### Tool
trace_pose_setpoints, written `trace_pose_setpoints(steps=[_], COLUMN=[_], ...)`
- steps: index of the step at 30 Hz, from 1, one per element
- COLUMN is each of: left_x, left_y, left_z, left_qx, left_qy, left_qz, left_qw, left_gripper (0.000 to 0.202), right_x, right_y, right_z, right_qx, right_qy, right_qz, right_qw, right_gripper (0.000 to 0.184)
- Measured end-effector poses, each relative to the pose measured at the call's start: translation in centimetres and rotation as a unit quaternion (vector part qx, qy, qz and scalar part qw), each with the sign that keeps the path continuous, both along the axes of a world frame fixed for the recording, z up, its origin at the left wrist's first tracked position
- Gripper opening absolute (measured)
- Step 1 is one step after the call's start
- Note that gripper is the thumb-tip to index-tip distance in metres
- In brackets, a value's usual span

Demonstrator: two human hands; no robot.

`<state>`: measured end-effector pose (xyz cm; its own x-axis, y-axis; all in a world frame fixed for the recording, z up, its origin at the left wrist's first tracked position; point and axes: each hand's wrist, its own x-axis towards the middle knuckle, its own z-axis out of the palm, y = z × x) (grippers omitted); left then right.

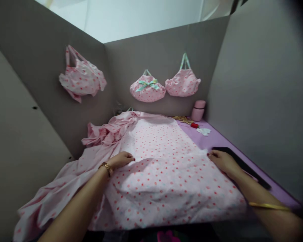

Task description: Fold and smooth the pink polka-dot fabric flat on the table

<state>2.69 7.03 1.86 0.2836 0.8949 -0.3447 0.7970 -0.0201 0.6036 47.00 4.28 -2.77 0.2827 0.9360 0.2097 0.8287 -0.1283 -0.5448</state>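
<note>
A large pink cloth with red polka dots (pixel 156 188) covers most of the lilac tabletop and spills over the near left corner. My left hand (pixel 120 160) grips its folded upper layer near the middle. My right hand (pixel 223 162) holds the same layer at the cloth's right edge, and a shadow lies beneath the raised fabric between them. Farther back, plain pink fabric bunches in ruffled folds (pixel 106 131). A gold watch-like bracelet (pixel 106 169) circles my left wrist, and a thin gold bangle (pixel 269 206) sits on my right forearm.
Grey board walls surround the lilac tabletop (pixel 217 137). Several pink dotted bags hang there, including one with a mint bow (pixel 147 89). A black ruler (pixel 242 166) lies beside my right hand. At the back stand a pink jar (pixel 198 111), red thread spool (pixel 194 125) and white scrap (pixel 203 131).
</note>
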Motion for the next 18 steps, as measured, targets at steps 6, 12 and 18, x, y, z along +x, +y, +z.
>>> trace_pose_setpoints(steps=[6, 12, 18], left_x=[-0.6, -0.5, -0.4], left_y=[0.6, 0.9, 0.5], left_z=[-0.8, -1.2, -1.3], left_qx=[0.001, 0.046, 0.131], left_qy=[-0.015, -0.020, 0.012], left_qz=[-0.025, -0.057, -0.078], left_qw=[1.000, 0.997, 0.988], left_gripper=[0.032, 0.036, 0.039], right_x=[-0.8, -1.2, -1.7], right_y=[-0.1, -0.4, -0.8], right_z=[0.6, 0.8, 0.9], right_qx=[-0.054, -0.073, -0.088], right_qy=[-0.029, -0.071, -0.112], right_qz=[-0.031, -0.043, -0.051], right_qw=[0.998, 0.994, 0.988], right_gripper=[0.022, 0.023, 0.024])
